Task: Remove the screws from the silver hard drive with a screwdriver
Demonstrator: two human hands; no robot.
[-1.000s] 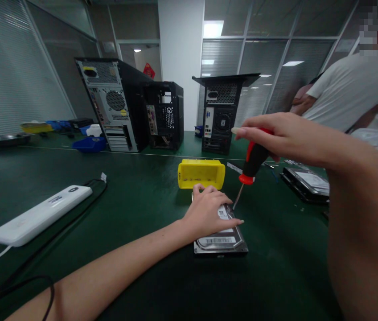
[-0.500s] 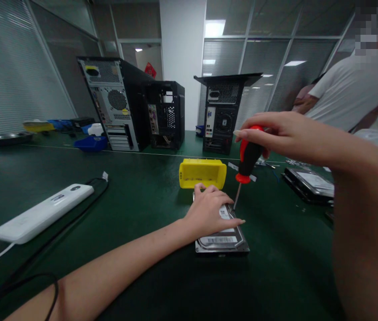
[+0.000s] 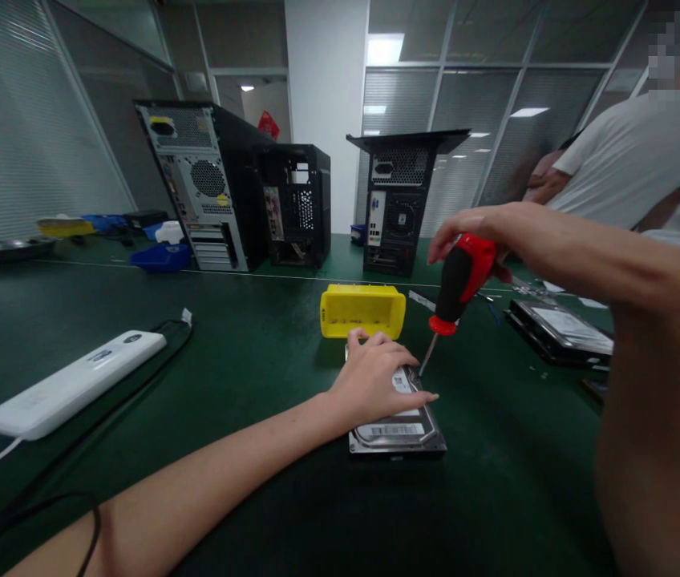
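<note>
A silver hard drive (image 3: pixel 397 437) lies flat on the green table in front of me. Across its upper part my left hand (image 3: pixel 373 378) is spread, fingers over the far side and thumb on the label, gripping it against the table. My right hand (image 3: pixel 478 232) holds a red and black screwdriver (image 3: pixel 460 276) by the top of its handle. The screwdriver leans to the right, its shaft pointing down to the drive's right edge by my left fingers. Whether the tip sits in a screw is too small to see. Just behind the drive stands a yellow bin (image 3: pixel 362 311) with small bits inside.
Computer cases (image 3: pixel 196 184) stand at the back left, with another case (image 3: pixel 397 204) behind the bin. A white power strip (image 3: pixel 75 385) and black cable lie at left. More drives (image 3: pixel 556 328) lie at right. A person in a white shirt (image 3: pixel 634 160) is at far right.
The screwdriver's handle has tipped further to the right and turned in my right hand, whose fingers have shifted on it. My left hand and the hard drive stay in place.
</note>
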